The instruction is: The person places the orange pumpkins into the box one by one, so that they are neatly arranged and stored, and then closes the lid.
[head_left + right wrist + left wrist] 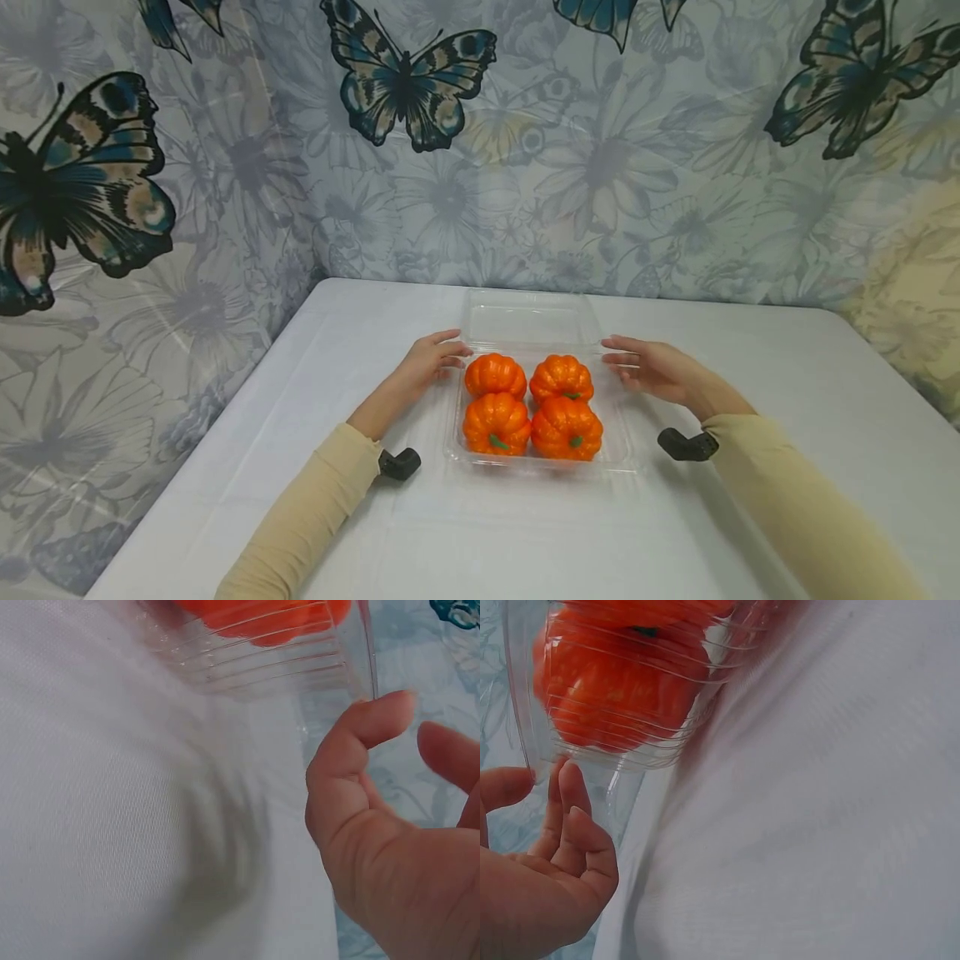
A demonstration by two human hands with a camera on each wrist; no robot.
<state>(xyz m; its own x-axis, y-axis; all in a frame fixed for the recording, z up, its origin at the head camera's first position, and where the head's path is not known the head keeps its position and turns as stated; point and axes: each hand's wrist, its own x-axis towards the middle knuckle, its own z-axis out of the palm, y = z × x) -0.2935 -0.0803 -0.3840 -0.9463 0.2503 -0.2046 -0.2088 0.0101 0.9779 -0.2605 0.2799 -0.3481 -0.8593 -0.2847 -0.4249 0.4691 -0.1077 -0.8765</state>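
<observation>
In the head view a clear plastic clamshell container (pixel 617 446) lies opened on the table, its lid (pixel 531 321) folded back on the far side. Inside are several orange toy pumpkins (pixel 497 423) with green stems, set in two rows. My left hand (pixel 431 361) is at the container's far left corner. In the left wrist view its thumb and fingertips (pixel 574 776) touch or nearly touch the rim, slightly bent and apart. My right hand (pixel 651 367) is at the far right corner. One bent finger (pixel 382 720) meets the rim there, with the thumb (pixel 448 754) held away from it.
A white cloth covers the table (pixel 375 533). Behind it hangs a grey-blue floral backdrop (pixel 450 208) with large butterflies. Dark wrist-worn devices (pixel 400 464) show under both tan sleeves (pixel 315 500).
</observation>
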